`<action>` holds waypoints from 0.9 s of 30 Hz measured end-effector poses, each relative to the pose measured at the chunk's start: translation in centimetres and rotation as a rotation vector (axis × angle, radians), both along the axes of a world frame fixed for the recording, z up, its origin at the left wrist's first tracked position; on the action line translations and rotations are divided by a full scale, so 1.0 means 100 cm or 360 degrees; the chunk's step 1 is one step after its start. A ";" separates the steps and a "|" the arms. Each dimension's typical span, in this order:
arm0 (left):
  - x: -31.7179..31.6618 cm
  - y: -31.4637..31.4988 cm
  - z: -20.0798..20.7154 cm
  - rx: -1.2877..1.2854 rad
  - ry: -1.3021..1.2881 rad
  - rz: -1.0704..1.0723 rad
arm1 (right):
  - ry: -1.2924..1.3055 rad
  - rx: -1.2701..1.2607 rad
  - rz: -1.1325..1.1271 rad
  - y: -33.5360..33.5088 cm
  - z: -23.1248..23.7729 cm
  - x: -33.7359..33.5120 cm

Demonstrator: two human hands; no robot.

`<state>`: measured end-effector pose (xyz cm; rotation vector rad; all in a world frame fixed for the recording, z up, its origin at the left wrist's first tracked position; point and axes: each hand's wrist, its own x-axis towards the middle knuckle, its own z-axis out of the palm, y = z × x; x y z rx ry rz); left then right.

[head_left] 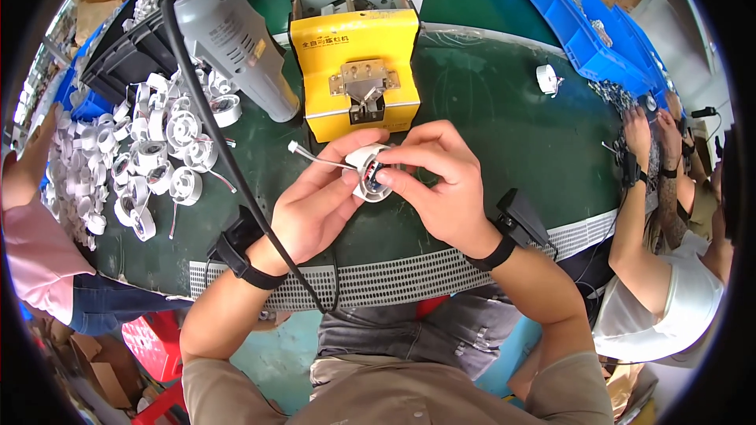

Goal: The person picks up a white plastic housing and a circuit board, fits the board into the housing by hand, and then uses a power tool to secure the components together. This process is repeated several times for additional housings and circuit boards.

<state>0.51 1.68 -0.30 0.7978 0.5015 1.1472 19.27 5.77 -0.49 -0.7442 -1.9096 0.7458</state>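
Observation:
A small white round plastic housing (361, 159) is held up over the green bench, in front of a yellow machine. My left hand (315, 203) is closed around its left side. A thin white cable with a small plug sticks out from the housing toward the upper left, above the left fingers. My right hand (445, 189) has its thumb and forefinger pinched at the housing's open face. Dark and red parts show inside the opening; the fingertips partly hide them. Straight ahead stands the yellow machine (358, 43), with a metal fixture (364, 83) on its front.
A grey handheld power tool (236, 43) hangs at the left, its black cord crossing above my left forearm. White housings (181, 130) are heaped at left. One white part (546, 79) lies at right, near blue bins (587, 39). People work on both sides.

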 end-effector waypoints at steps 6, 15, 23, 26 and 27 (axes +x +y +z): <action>0.009 -0.005 -0.006 0.0210 0.0090 0.0030 | 0.0312 -0.0474 0.0191 0.002 -0.002 -0.007; -0.001 0.002 -0.002 -0.0064 0.0815 0.0158 | -0.0055 -0.0257 0.0039 0.011 0.008 -0.016; -0.011 0.007 -0.009 -0.0223 0.0597 0.0143 | -0.0154 -0.0006 0.0059 0.037 0.050 -0.110; -0.011 0.007 -0.011 -0.0177 0.0515 0.0191 | 0.0099 0.0160 0.0113 0.040 0.055 -0.119; -0.012 0.006 -0.011 -0.0178 0.0474 0.0201 | 0.0358 0.0322 0.0107 0.044 0.048 -0.119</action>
